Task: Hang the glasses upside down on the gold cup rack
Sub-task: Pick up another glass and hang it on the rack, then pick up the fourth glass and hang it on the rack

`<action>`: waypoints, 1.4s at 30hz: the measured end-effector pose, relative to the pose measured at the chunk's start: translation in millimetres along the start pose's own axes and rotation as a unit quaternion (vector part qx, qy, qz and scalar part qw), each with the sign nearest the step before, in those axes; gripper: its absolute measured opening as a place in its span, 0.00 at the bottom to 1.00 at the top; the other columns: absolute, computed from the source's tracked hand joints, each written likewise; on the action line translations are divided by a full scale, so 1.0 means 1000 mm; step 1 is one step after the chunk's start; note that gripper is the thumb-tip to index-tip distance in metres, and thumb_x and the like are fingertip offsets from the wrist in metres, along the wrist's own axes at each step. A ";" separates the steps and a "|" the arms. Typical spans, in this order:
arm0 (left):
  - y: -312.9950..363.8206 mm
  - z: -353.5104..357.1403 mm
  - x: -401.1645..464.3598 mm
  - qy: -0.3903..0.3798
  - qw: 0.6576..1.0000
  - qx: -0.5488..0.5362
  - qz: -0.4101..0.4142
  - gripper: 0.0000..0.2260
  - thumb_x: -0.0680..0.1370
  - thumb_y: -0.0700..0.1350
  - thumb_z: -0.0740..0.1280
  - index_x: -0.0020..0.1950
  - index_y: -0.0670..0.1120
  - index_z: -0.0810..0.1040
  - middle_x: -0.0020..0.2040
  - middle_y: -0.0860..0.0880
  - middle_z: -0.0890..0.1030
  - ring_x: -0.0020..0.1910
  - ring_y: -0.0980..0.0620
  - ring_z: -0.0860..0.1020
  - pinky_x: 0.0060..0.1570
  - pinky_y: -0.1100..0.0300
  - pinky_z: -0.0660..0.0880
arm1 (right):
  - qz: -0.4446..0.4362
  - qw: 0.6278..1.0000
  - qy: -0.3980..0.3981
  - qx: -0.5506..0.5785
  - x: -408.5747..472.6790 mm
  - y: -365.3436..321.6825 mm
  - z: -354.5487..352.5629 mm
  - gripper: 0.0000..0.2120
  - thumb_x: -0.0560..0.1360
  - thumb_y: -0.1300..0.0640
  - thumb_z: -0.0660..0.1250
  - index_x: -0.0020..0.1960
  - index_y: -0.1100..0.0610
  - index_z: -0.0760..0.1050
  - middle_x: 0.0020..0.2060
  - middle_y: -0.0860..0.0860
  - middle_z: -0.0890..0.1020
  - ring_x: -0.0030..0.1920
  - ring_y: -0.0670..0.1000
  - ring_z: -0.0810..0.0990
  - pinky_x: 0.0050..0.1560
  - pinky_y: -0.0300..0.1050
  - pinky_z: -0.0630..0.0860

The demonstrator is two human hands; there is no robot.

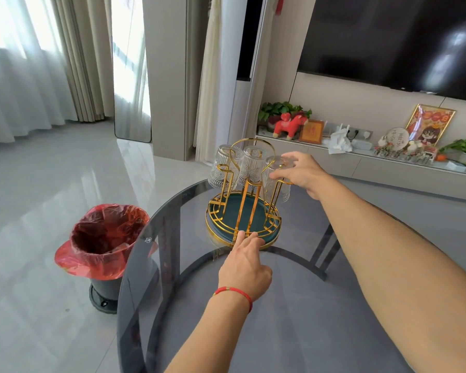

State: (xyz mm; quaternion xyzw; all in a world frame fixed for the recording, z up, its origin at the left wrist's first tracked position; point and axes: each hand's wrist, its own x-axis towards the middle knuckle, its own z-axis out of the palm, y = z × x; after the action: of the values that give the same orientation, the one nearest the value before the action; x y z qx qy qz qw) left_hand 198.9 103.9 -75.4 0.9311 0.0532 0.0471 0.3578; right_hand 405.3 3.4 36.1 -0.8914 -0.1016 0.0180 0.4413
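The gold cup rack (242,211) with a round teal base stands on the far side of the dark glass table (293,305). Clear ribbed glasses hang upside down on its arms: one at the left (222,168), one in the middle (252,165) and one at the right (279,181). My right hand (300,172) rests over the upturned bottom of the right glass, fingers wrapped on it. Fingertips of my left hand (244,267) press on the near gold rim of the rack's base. A red string circles that wrist.
A bin with a red plastic liner (102,240) stands on the floor left of the table. Behind the rack a low TV cabinet (361,160) carries plants, a red toy horse and frames. Curtains and a floor mirror fill the far left.
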 end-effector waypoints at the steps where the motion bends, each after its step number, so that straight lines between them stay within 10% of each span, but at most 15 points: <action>1: 0.000 0.000 0.000 -0.002 1.000 -0.001 -0.001 0.25 0.77 0.39 0.66 0.74 0.49 0.69 0.79 0.52 0.64 0.81 0.50 0.49 0.73 0.46 0.65 | 0.000 1.000 -0.010 -0.012 0.001 -0.001 -0.001 0.44 0.61 0.53 0.85 0.75 0.52 0.73 0.68 0.55 0.79 0.67 0.57 0.77 0.70 0.59 0.75; 11: 0.003 -0.002 -0.006 0.005 0.994 0.105 0.038 0.22 0.77 0.41 0.66 0.72 0.46 0.72 0.79 0.48 0.65 0.81 0.44 0.51 0.75 0.41 0.63 | 0.009 0.995 -0.087 -0.043 -0.020 -0.005 -0.010 0.51 0.74 0.48 0.76 0.86 0.51 0.48 0.85 0.54 0.55 0.83 0.57 0.57 0.79 0.60 0.59; 21: 0.041 0.007 -0.040 0.037 0.992 0.046 0.115 0.22 0.76 0.40 0.67 0.70 0.47 0.75 0.66 0.46 0.79 0.68 0.46 0.72 0.64 0.50 0.74 | 0.003 0.990 0.009 -0.139 -0.187 0.042 -0.121 0.21 0.82 0.40 0.63 0.71 0.47 0.79 0.68 0.46 0.81 0.70 0.49 0.76 0.65 0.45 0.69; 33: 0.085 0.029 -0.089 -0.070 0.987 -0.078 0.121 0.20 0.78 0.42 0.66 0.69 0.51 0.75 0.66 0.48 0.79 0.63 0.50 0.77 0.56 0.63 0.72 | 0.103 0.887 -0.070 -0.445 -0.313 0.114 -0.138 0.44 0.75 0.39 0.70 0.84 0.46 0.53 0.81 0.50 0.63 0.79 0.59 0.64 0.78 0.62 0.56; 42: 0.085 0.035 -0.097 -0.115 0.978 -0.148 0.089 0.12 0.78 0.45 0.66 0.61 0.51 0.81 0.56 0.49 0.83 0.52 0.51 0.83 0.55 0.51 0.82 | -0.011 0.959 0.040 -0.281 -0.316 0.117 -0.134 0.37 0.67 0.45 0.78 0.73 0.42 0.70 0.64 0.49 0.73 0.66 0.54 0.72 0.64 0.51 0.72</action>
State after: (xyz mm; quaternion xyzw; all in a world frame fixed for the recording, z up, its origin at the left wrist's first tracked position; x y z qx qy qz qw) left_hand 113.1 4.8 -48.9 0.8683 -0.0788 -0.0208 0.4893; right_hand 131.9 -232.5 7.4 -0.9784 -0.0946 -0.0516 0.1766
